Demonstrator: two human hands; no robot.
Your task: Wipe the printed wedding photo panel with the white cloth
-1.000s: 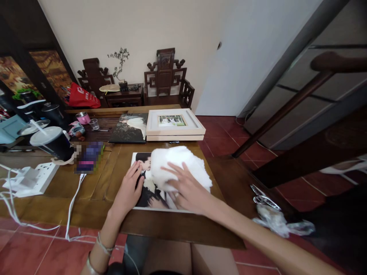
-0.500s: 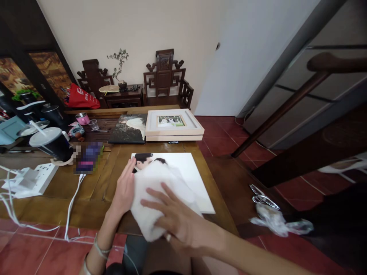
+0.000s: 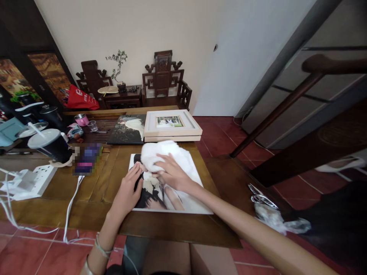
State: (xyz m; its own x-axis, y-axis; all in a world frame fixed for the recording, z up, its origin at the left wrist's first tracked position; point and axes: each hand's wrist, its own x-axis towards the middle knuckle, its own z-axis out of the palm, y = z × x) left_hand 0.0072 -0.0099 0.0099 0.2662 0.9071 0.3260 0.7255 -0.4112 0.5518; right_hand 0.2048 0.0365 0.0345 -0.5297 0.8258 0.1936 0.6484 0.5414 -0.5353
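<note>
A photo panel [image 3: 152, 190] with a printed picture of people lies flat on the wooden table. My left hand [image 3: 128, 194] rests on its left edge, fingers stretched out and thumb apart. Over the panel's far part is a bunched white towel [image 3: 153, 153]. My right hand [image 3: 173, 174] presses on this towel and grips it, fingers bent over its near side. Most of the panel's upper and right part is hidden beneath the towel and my right arm.
Behind the panel are stacked light-wood picture frames [image 3: 172, 133] and a dark photo panel [image 3: 122, 134]. To the left are a phone [image 3: 87, 158] on a cable, a power strip [image 3: 43, 180] and a lidded cup [image 3: 53, 147]. Scissors [image 3: 263, 196] and a plastic bag [image 3: 275, 217] lie at the right.
My right hand has pushed the towel away from me, from the near edge to the panel's far side, uncovering the lower picture. My left hand stays at the left edge, slightly lower.
</note>
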